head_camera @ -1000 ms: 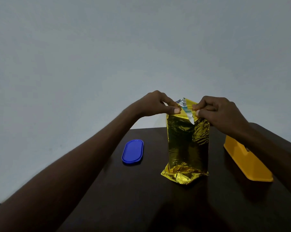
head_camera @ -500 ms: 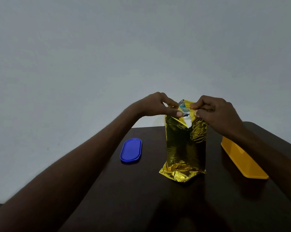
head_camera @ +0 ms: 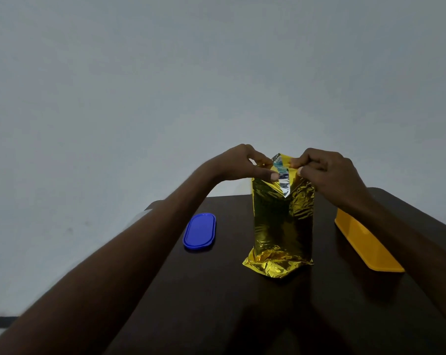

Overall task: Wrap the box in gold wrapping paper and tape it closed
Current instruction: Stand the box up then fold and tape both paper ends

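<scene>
**Both hands pinch the top flap of an upright gold-wrapped box**

The box in gold wrapping paper (head_camera: 283,221) stands upright on its short end near the middle of the dark brown surface (head_camera: 216,303). The foil covers every side that shows, so the box itself is hidden beneath it. At the bottom the paper is crumpled and bunched outward where it meets the surface. At the top the paper rises into a pointed flap (head_camera: 280,172) whose silver underside faces the camera, with gold edges on either side.

The left hand (head_camera: 242,163) reaches in from the left and grips the upper left edge of the paper, the thumb laid across the front just beside the silver flap and the other fingers curled behind. The right hand (head_camera: 324,172) comes in from the right and pinches the upper right edge of the paper between thumb and curled fingers. The two hands are close together, parted only by the flap.

A blue oval lid (head_camera: 199,231) lies flat on the surface to the left of the box, apart from it. A long yellow container (head_camera: 365,242) lies on the right side of the surface, partly behind the right forearm. A plain pale wall (head_camera: 216,73) fills the background.
</scene>
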`<move>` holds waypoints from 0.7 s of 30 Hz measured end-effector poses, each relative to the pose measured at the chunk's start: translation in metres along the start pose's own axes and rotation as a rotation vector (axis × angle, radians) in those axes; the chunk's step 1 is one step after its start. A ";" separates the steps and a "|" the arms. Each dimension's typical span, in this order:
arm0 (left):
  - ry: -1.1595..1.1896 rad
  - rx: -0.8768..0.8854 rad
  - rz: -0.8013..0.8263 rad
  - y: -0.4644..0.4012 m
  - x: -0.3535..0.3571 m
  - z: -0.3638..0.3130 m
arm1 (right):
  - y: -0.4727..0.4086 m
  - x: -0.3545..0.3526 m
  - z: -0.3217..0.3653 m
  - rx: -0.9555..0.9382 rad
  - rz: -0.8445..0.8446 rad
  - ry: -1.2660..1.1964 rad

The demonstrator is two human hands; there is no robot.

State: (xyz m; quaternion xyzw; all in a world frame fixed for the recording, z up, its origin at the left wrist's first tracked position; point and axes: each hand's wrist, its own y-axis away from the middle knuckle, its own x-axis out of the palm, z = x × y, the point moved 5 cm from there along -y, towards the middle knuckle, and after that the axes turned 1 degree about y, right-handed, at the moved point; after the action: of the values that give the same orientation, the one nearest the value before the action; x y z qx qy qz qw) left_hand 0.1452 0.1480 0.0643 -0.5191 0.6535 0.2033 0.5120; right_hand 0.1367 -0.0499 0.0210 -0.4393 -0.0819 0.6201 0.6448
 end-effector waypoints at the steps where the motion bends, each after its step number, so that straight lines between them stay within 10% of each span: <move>1: 0.008 -0.008 -0.006 0.000 0.000 0.002 | 0.000 0.000 -0.001 0.023 0.012 -0.055; 7: 0.045 0.003 -0.016 0.002 0.001 0.005 | 0.018 -0.019 -0.017 0.219 -0.179 -0.255; 13: 0.080 0.004 -0.028 0.004 0.002 0.003 | 0.041 -0.042 -0.048 0.333 -0.071 0.875; 21: 0.094 0.007 -0.028 0.008 0.003 -0.001 | 0.059 -0.060 -0.068 0.530 0.144 0.953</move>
State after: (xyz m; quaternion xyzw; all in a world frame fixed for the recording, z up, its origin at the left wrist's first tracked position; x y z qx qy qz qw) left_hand 0.1379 0.1484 0.0603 -0.5353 0.6702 0.1693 0.4853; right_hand 0.1249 -0.1433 -0.0332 -0.4984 0.4085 0.3947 0.6550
